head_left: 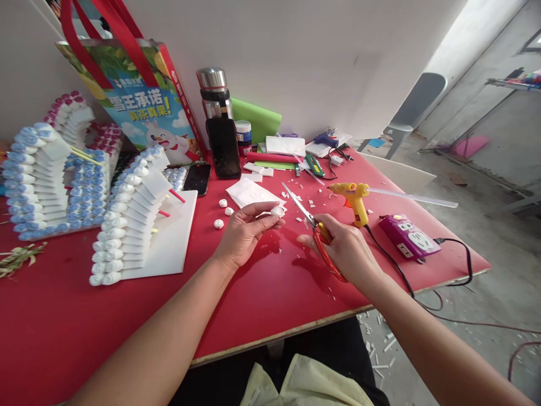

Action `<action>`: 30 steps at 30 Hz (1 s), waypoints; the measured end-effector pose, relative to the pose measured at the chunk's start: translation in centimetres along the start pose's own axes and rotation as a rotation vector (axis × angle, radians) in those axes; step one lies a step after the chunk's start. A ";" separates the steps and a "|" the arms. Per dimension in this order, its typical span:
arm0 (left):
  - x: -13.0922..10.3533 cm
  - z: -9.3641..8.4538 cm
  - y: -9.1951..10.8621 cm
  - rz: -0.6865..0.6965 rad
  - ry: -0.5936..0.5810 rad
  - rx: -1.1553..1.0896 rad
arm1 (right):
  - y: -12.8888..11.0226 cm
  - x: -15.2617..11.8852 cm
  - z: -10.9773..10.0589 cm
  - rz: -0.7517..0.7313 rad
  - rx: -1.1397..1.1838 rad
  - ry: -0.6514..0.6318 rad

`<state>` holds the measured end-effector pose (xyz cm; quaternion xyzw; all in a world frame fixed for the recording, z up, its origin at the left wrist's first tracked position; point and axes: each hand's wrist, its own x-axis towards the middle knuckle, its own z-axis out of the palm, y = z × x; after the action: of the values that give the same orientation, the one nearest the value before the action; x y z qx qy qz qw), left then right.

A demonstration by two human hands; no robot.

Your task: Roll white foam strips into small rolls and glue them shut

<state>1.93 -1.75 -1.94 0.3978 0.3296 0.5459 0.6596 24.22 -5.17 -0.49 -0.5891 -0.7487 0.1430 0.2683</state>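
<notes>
Between the thumb and fingers of my left hand [249,230] is a small white rolled paper rosette [277,212]. My right hand [344,245] grips red-handled scissors [326,248], their blades pointing up and left, apart from the rosette. Several similar white rosettes [218,224] lie on the red table just left of my left hand. Behind that hand rests a stack of white paper sheets [249,193]. To the left, a curved row of white rosettes on folded paper pieces [122,220] stands on a white board [177,248].
A yellow glue gun [355,197] with a clear stick and a purple power strip [408,237] sit at right, cables trailing off the edge. Along the back stand a steel flask [212,84], a black phone [224,148] and a printed bag [139,101]. Blue-and-white rosette pieces [38,175] occupy the left.
</notes>
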 end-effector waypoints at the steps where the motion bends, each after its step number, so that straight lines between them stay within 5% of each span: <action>1: 0.0 0.0 0.0 -0.006 0.002 -0.012 | 0.0 0.0 0.0 0.004 -0.003 0.001; 14: 0.2 0.1 0.4 -0.062 0.023 -0.129 | -0.5 0.2 -0.5 -0.013 -0.050 -0.090; 30: 0.5 0.0 0.1 0.041 0.071 -0.149 | -1.7 -0.3 0.7 -0.060 -0.047 -0.111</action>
<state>1.94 -1.26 -1.87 0.3348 0.3032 0.5960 0.6639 22.55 -5.81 -0.24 -0.5635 -0.7829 0.1497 0.2169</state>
